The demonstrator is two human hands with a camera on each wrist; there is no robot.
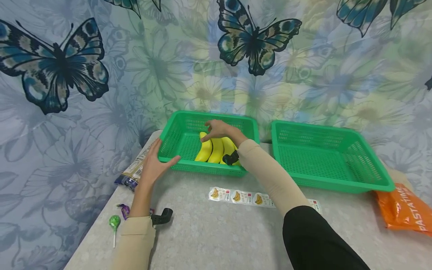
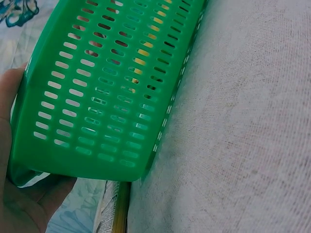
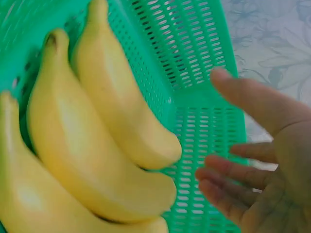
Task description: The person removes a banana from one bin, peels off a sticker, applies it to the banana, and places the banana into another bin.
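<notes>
In the head view several yellow bananas (image 1: 217,150) lie side by side in the left green basket (image 1: 209,169). My left hand (image 1: 153,165) rests at that basket's front left corner, thumb stretched along the front rim and straight fingers along the left side. The left wrist view has the basket's perforated wall (image 2: 97,111) close up beside the hand (image 2: 24,204). Over the bananas is my right hand (image 1: 219,129), its fingers apart and holding nothing. The right wrist view shows this hand (image 3: 272,179) just beside the banana (image 3: 126,107) tips.
A second green basket (image 1: 330,183) stands to the right. In front lies a strip of banana stickers (image 1: 236,197), partly under my right arm. A green lollipop (image 1: 114,221), a purple wrapped candy (image 1: 125,211) and a snack bag (image 1: 135,167) are at left, an orange bag (image 1: 405,210) at right.
</notes>
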